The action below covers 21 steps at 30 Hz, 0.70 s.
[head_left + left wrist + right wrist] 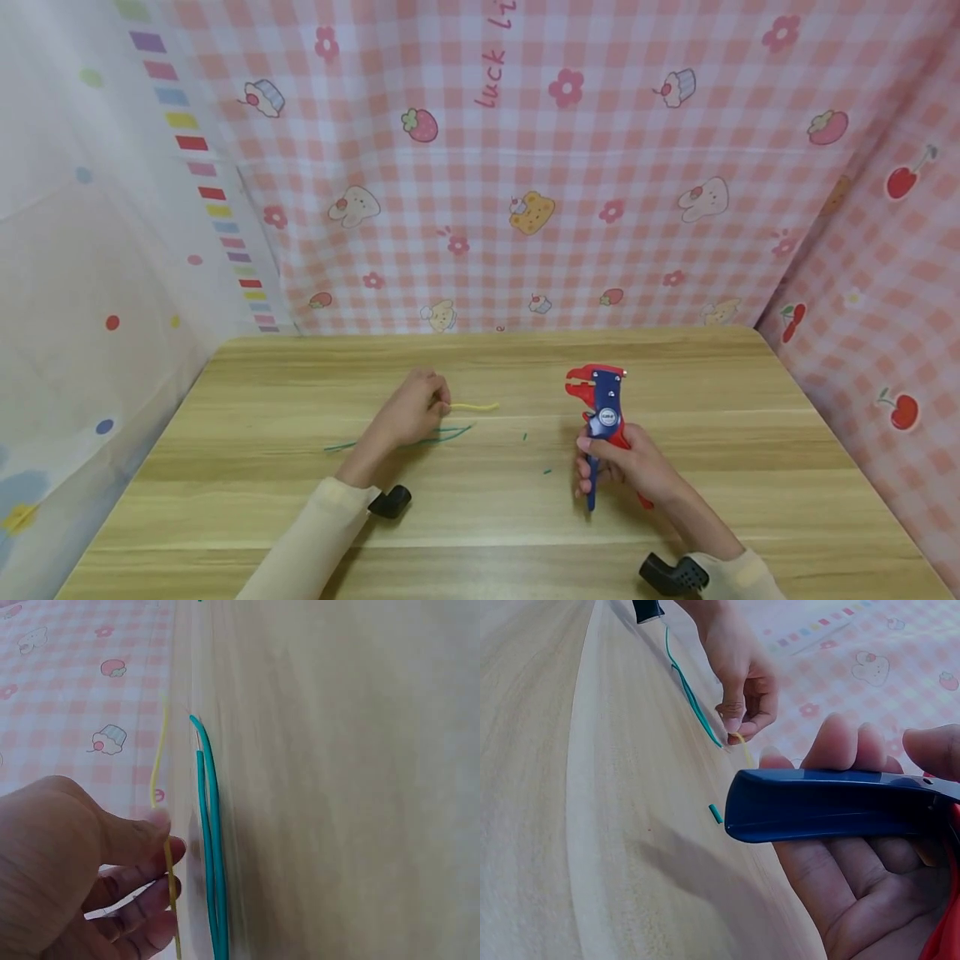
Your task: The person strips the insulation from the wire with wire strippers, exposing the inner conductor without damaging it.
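Observation:
Between thumb and fingertips my left hand [417,408] pinches a yellow wire [476,407], one end of which sticks out to the right. Two green wires [214,825] lie on the table beside that hand, with thin bare strands showing at their near tips in the left wrist view. My right hand [622,458] grips a wire stripper [603,408] with blue and red handles; its red head points up and left, its jaws apart. In the right wrist view the blue handle [832,806] lies across the fingers. No wire is in the tool's jaws.
Short green insulation scraps [547,472] lie on the wooden table [465,508] between the hands. A pink checked cloth [480,250] hangs along the table's back edge, and more cloth closes off both sides. A black wrist camera [392,502] sits on each sleeve.

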Tool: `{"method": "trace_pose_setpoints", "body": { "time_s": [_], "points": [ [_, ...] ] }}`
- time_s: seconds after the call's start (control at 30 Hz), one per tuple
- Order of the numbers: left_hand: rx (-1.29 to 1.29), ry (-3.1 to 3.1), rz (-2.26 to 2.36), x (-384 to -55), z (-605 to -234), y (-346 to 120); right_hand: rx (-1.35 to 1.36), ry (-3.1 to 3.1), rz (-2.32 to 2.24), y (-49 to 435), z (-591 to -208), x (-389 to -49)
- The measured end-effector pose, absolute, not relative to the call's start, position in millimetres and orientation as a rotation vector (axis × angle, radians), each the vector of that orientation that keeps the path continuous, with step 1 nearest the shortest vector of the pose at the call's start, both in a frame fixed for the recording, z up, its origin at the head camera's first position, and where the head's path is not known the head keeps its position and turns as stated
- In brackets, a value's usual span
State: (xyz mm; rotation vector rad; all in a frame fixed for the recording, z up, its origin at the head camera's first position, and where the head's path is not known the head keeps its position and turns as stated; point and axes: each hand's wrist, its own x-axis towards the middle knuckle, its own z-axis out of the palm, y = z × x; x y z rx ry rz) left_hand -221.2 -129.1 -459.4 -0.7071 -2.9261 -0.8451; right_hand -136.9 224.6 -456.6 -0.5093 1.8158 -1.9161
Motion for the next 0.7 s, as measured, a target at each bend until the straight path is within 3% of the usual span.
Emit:
{"method": "trace_pose_setpoints", "body": {
  "time_s": [0.27, 0.7],
  "points": [
    [-0.579, -2.895, -0.898, -211, -457, -126, -0.492, 1.786, -1.911, 223, -457, -136],
    [-0.629, -2.752, -0.865, -196, -450, -126, -0.493, 1.792, -1.901, 221, -457, -136]
  ]
}}
